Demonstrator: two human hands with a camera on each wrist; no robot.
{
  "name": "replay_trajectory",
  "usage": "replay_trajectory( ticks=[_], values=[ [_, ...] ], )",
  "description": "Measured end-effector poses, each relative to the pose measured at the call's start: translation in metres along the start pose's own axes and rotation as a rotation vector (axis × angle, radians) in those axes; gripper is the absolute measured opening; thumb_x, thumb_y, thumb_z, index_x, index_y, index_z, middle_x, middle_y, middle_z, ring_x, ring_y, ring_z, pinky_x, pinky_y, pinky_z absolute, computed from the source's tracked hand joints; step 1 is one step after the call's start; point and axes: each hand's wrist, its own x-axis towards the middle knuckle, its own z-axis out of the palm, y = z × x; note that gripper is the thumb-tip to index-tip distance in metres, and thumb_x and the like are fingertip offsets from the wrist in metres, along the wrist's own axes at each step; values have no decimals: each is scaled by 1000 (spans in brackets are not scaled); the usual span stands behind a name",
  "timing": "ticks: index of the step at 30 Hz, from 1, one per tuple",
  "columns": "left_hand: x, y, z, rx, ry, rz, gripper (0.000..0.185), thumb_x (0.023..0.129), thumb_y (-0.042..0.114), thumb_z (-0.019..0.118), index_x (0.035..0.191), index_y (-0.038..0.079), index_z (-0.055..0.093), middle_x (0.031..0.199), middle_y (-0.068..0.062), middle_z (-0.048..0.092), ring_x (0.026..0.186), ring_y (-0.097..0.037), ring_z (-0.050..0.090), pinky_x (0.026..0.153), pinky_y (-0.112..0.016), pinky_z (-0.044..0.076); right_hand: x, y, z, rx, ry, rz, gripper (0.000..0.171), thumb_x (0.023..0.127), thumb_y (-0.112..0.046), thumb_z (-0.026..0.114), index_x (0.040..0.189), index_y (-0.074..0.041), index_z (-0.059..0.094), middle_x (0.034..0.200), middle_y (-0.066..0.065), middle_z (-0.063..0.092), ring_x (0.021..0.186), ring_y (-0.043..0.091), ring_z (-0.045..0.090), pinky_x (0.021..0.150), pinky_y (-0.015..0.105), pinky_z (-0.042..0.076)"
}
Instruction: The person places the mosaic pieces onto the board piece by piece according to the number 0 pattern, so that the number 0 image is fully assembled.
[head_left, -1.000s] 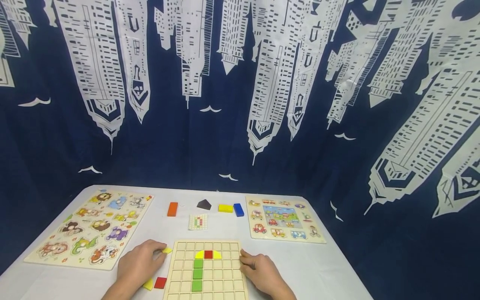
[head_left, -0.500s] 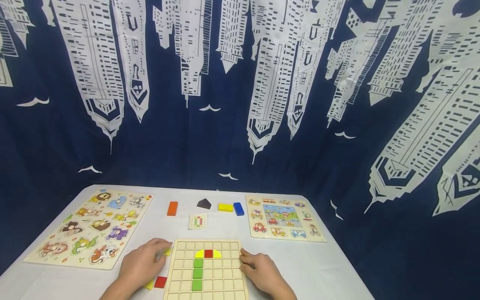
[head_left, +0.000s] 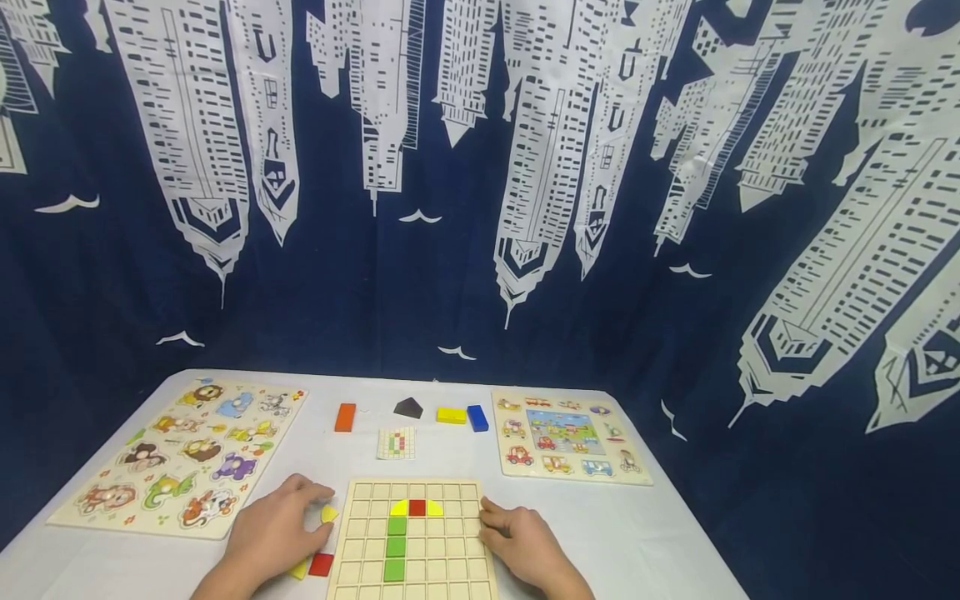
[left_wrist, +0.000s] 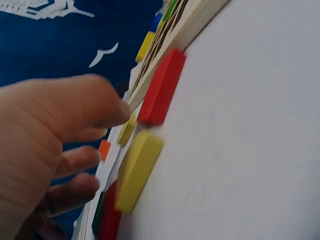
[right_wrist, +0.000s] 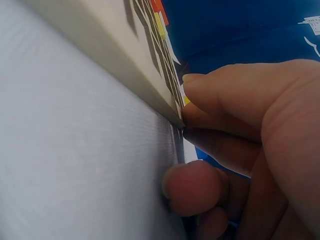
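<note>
Resting on the white table [head_left: 600, 533], the left hand [head_left: 273, 533] is seen just left of the grid board [head_left: 450, 560], its loosely bent fingers touching a small yellow piece [head_left: 328, 513] beside the board's upper left edge; whether the piece is actually pinched cannot be told. A red block [head_left: 321, 565] and a yellow block [head_left: 297, 571] lie by that hand. The board's right edge is touched by the curled fingers of the right hand [head_left: 525, 546].

Both hands are bare. The left hand [head_left: 273, 533] and the right hand [head_left: 525, 546] wear no gloves, rings or watch, and the wrists that show are bare too, with no sleeve reaching them. The right wrist view shows short, unpainted fingernails [right_wrist: 192, 77].
</note>
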Motion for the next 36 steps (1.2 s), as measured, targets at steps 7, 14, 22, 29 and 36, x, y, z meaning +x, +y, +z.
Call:
replay_trajectory(
  ticks=[7,14,22,29,36],
  values=[
    [2,-7,-5,-60,-44,8,39,74,42,90,109,32,76,118,9,72,114,-25,69,86,-52,55,-1,-1,-1,3,-4,1,39,95,-27,73,126,-3,71,145,9,60,134,35,58,108,59,43],
    [2,-8,-1,-80,-36,14,34,72,46,90,102,36,76,113,13,73,113,-23,69,87,-51,54,-1,-1,-1,-13,-6,4,38,95,-27,73,126,-4,72,145,8,60,134,34,58,109,59,43],
    [4,-9,2,-96,-47,24,32,73,45,91,101,38,76,112,15,73,112,-22,70,88,-51,54,-2,0,-1,-34,-5,-5,35,94,-21,73,126,-5,72,145,7,60,133,34,58,108,58,43],
    [-1,6,-4,-88,-43,22,30,73,43,90,98,37,76,108,16,72,98,-13,69,80,-45,55,-2,2,-1,-37,-2,-21,34,95,-20,72,126,-7,73,144,7,61,133,35,59,107,56,45],
    [-27,52,-5,-149,-128,280,19,79,44,86,89,40,72,98,25,64,77,3,53,69,-27,49,-2,2,-3,-49,5,-24,33,95,-20,72,125,-8,73,144,6,61,132,33,59,107,55,45]
  ],
)
